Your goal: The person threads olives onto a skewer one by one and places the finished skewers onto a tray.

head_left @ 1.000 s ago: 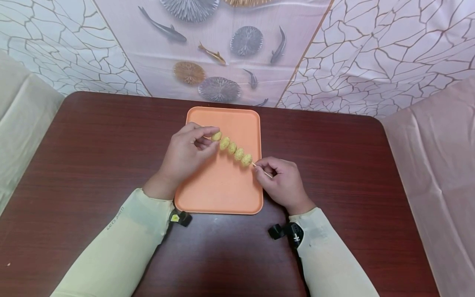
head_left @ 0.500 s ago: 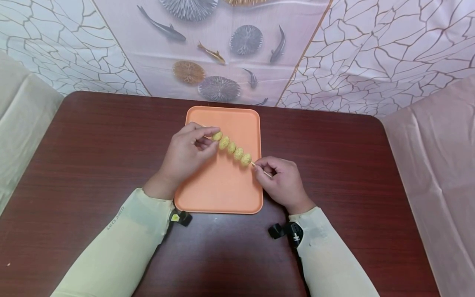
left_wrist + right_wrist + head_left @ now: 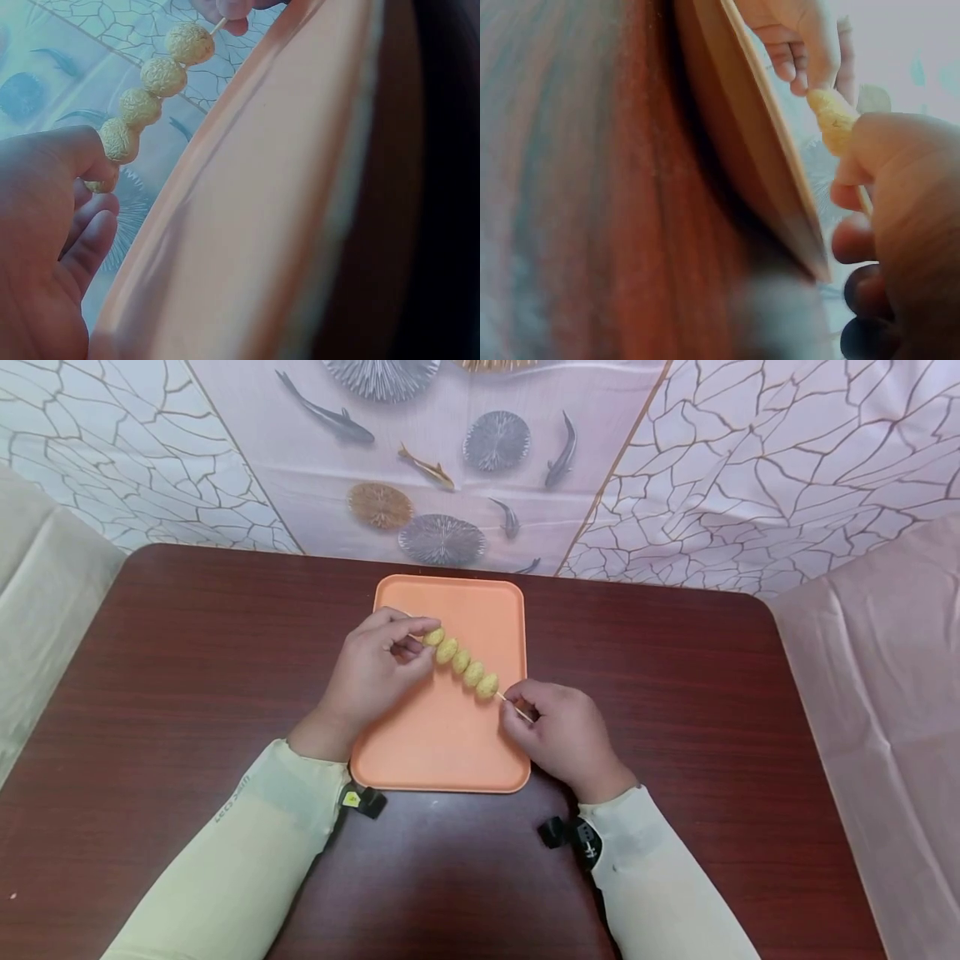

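Observation:
A thin wooden skewer (image 3: 512,706) carries several yellow crumbed balls (image 3: 461,662) in a row above an orange tray (image 3: 442,743). My left hand (image 3: 375,664) pinches the skewer's far end beside the top ball. My right hand (image 3: 558,731) pinches the near end just below the lowest ball. In the left wrist view the balls (image 3: 150,90) run up from my thumb (image 3: 67,154) over the tray (image 3: 285,210). The right wrist view shows one ball (image 3: 832,116) at my fingers (image 3: 900,172), with the left hand (image 3: 802,37) beyond.
The tray lies on a dark red-brown wooden table (image 3: 150,652). A patterned cloth with fish (image 3: 450,460) hangs behind the table's far edge. Pale fabric (image 3: 885,677) flanks the table on the right, and more (image 3: 37,593) on the left.
The skewer with its balls has shifted slightly left and down toward me, and my right hand has moved left with it over the tray's right rim. Both grips are unchanged.

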Tool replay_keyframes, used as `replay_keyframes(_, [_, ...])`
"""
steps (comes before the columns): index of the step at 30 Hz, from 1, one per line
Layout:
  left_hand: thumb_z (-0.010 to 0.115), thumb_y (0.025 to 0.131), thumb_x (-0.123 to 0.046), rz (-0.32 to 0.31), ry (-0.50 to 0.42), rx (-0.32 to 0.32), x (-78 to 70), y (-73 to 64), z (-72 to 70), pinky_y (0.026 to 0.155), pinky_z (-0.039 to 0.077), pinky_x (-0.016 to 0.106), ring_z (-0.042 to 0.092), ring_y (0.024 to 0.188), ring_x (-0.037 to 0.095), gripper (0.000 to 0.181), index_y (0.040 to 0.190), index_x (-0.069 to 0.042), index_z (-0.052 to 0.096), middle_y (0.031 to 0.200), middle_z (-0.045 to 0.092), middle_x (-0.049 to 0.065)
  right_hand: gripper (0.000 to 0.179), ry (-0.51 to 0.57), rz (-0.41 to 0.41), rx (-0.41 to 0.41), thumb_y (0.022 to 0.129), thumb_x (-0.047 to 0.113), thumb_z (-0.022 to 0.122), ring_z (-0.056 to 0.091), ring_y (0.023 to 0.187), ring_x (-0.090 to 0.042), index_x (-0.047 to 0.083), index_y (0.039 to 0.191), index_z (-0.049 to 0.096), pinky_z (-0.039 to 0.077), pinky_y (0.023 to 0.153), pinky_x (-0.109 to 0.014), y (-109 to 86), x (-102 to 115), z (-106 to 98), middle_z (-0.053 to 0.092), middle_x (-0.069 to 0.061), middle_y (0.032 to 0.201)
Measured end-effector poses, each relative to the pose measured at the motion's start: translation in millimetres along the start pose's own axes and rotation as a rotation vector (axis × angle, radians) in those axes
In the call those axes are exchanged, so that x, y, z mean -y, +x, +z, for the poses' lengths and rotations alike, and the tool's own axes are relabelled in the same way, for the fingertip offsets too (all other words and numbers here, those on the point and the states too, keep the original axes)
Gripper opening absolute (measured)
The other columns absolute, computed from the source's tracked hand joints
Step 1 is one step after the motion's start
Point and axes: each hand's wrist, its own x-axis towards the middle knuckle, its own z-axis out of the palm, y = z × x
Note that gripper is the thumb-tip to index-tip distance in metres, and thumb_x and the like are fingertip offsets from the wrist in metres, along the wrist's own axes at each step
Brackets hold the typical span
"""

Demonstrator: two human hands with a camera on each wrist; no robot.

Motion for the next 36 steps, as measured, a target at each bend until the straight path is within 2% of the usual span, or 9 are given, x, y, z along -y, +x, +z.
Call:
replay_keyframes(4, [0.082,0.096,-0.003,0.003,0.0,0.028,2.4,0.2,-1.6,0.083,0.067,0.034,0.077,0.09,0.017,0.032,0.126,-0.011,0.086,0.108,0.073,0.007,0.015,-0.099,-0.045,0.058,0.1,0.02,0.07,0.05,0.061,-0.008,0.023,0.087,0.076,0.044,0.057,-0.028,2.1,11,-5,0.055,0.01,0.069])
replay_keyframes(11, [0.084,0.096,-0.004,-0.018,-0.003,0.099,1.9,0.4,-4.1,0.085,0.066,0.035,0.075,0.091,0.017,0.031,0.126,-0.011,0.086,0.11,0.073,0.004,0.031,-0.245,-0.181,0.072,0.097,0.015,0.07,0.043,0.055,-0.011,0.023,0.07,0.057,0.036,0.05,-0.029,2.1,30,-14,0.045,0.008,0.064])
replay_keyframes(15, [0.083,0.097,-0.006,-0.033,-0.002,0.125,2.8,-0.4,-5.9,0.085,0.065,0.034,0.073,0.092,0.017,0.03,0.126,-0.011,0.086,0.111,0.073,0.004,0.037,-0.279,-0.22,0.073,0.097,0.013,0.068,0.04,0.052,-0.011,0.023,0.066,0.049,0.035,0.049,-0.029,1.2,36,-13,0.04,0.009,0.06])
replay_keyframes(19, [0.081,0.098,-0.007,-0.023,-0.024,0.128,4.8,-0.7,-6.7,0.084,0.062,0.03,0.071,0.092,0.017,0.027,0.125,-0.011,0.086,0.112,0.073,0.005,0.04,-0.274,-0.219,0.069,0.097,0.011,0.068,0.036,0.051,-0.009,0.024,0.066,0.047,0.033,0.05,-0.028,-0.6,42,-12,0.036,0.01,0.059])
replay_keyframes(24, [0.076,0.099,-0.007,0.006,-0.055,0.064,5.6,-1.0,-8.3,0.082,0.061,0.027,0.069,0.091,0.016,0.024,0.121,-0.011,0.087,0.113,0.074,0.006,0.037,-0.264,-0.189,0.036,0.096,0.008,0.068,0.036,0.052,-0.01,0.022,0.067,0.05,0.035,0.05,-0.027,-4.2,48,-9,0.039,0.008,0.06])
replay_keyframes(28, [0.072,0.1,-0.006,-0.004,-0.074,-0.017,7.9,-1.4,-9.3,0.081,0.06,0.028,0.067,0.091,0.017,0.022,0.115,-0.012,0.087,0.112,0.074,0.004,0.032,-0.284,-0.142,-0.026,0.097,0.007,0.069,0.039,0.051,-0.011,0.018,0.07,0.056,0.039,0.046,-0.031,-6.7,54,-4,0.042,0.006,0.059])
replay_keyframes(32, [0.073,0.101,-0.007,-0.01,-0.099,-0.113,12.7,-1.1,-10.3,0.08,0.058,0.031,0.066,0.091,0.019,0.016,0.109,-0.011,0.086,0.109,0.073,0.005,0.03,-0.313,-0.045,-0.066,0.098,0.009,0.067,0.037,0.048,-0.013,0.017,0.071,0.057,0.036,0.043,-0.031,-5.6,60,2,0.042,0.004,0.057])
replay_keyframes(36, [0.073,0.1,-0.007,-0.011,-0.109,-0.16,17.5,1.1,-10.1,0.082,0.055,0.03,0.065,0.094,0.02,0.014,0.106,-0.01,0.085,0.108,0.072,0.007,0.029,-0.351,0.087,-0.048,0.1,0.012,0.067,0.038,0.046,-0.014,0.016,0.073,0.058,0.032,0.044,-0.031,-1.6,65,5,0.042,0.002,0.056])
